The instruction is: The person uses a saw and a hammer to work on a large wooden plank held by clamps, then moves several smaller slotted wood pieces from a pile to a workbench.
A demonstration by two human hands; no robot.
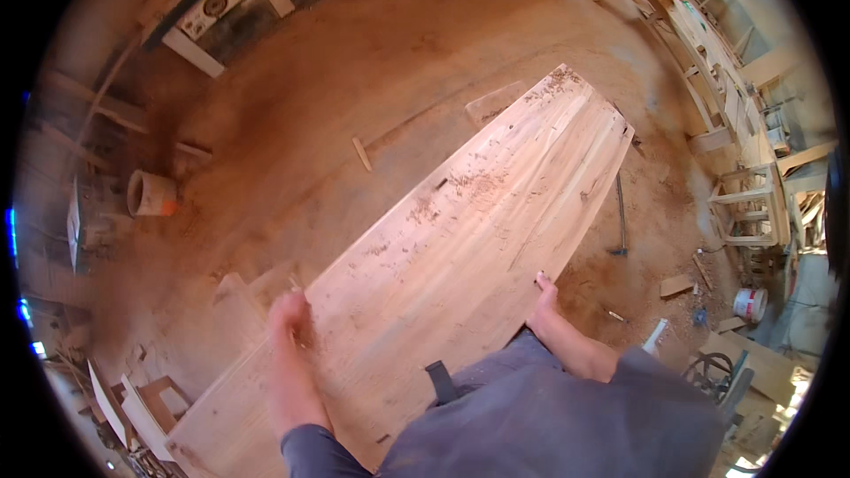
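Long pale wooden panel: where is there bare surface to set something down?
The long pale wooden panel is bare through its middle, between the left hand and right hand. Wood shavings litter the centre-left strip and far end. The near end is hidden by the grey-sleeved body.

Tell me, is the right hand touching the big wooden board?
Touching: the head view shows the right hand gripping the long edge of the wooden board.
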